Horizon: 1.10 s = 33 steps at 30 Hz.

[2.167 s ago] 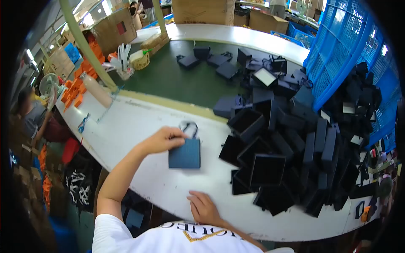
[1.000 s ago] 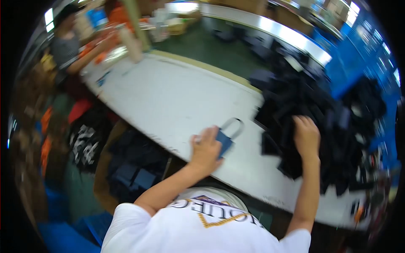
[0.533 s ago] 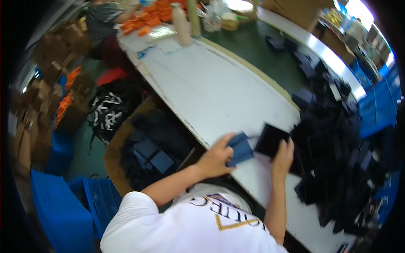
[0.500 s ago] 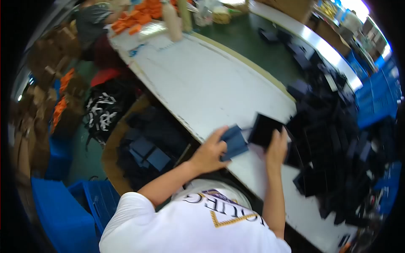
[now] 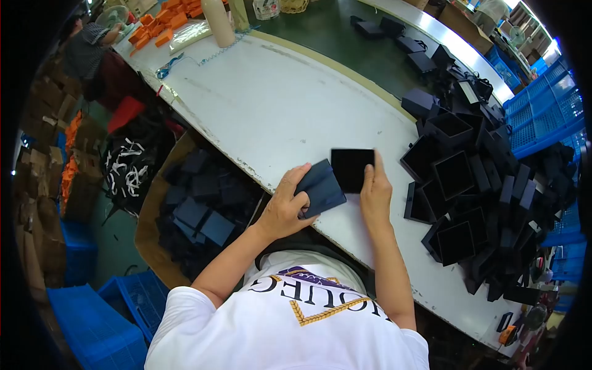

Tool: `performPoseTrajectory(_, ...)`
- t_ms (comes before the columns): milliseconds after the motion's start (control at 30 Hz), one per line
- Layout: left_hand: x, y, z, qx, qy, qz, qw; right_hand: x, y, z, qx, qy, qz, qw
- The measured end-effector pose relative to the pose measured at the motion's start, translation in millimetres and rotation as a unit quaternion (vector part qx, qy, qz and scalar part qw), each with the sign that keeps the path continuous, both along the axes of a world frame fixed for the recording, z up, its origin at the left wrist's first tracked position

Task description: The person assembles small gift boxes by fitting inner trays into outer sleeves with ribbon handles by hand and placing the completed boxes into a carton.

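My left hand (image 5: 285, 208) is closed around a dark blue box piece (image 5: 325, 188), its fingers along the near left edge. The piece is tilted above the table's front edge. My right hand (image 5: 375, 196) grips the right side of a small black open box (image 5: 350, 171), thumb in front, with the dark inside facing up. The two pieces are side by side over the white table (image 5: 271, 117), nearly touching; whether they meet cannot be made out. To the right lies a heap of similar dark open boxes (image 5: 453, 176).
A cardboard carton (image 5: 148, 231) of dark blue boxes stands left of me below the table edge. Blue crates (image 5: 102, 327) sit at lower left, another blue crate (image 5: 546, 117) at right. A bottle (image 5: 218, 23) and orange pieces (image 5: 161, 28) are at the far end, near another person (image 5: 89, 46).
My right hand has brought the black box leftward, closer to the blue piece, and turned it straighter. The blue piece is now more tilted in my left hand. The camera view has shifted slightly.
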State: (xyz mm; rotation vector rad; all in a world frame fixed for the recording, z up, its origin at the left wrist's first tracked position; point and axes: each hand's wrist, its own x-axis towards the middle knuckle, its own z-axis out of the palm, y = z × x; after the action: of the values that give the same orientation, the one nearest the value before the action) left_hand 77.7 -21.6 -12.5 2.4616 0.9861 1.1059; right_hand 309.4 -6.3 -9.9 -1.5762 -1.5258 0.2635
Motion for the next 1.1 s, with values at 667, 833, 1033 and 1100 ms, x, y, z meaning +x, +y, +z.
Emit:
performPoseTrajectory(667,32.4,-23.2,-27.0,-0.105,-0.091,-0.005,0.990,-13.8,-48.9,23.0,-0.256,-0.071,0.133,0.955)
performPoseTrajectory(833,14.4,-40.0,-29.5,-0.101,-0.130,0.046,0.985,-34.2,-43.2,42.5,-0.260,-0.175,0.188,0.931)
performPoseTrajectory(1033,-74.4,-93.0,-30.7,-0.069,-0.212,0.270,0.937,-79.6,-45.1,36.5,-0.123,-0.042,0.392,0.911)
performPoseTrajectory(1100,-118.6,-126.8,-42.5,-0.067,-0.189,0.454,0.868,-77.4,-44.1,22.2,-0.128,0.024,0.333,0.934)
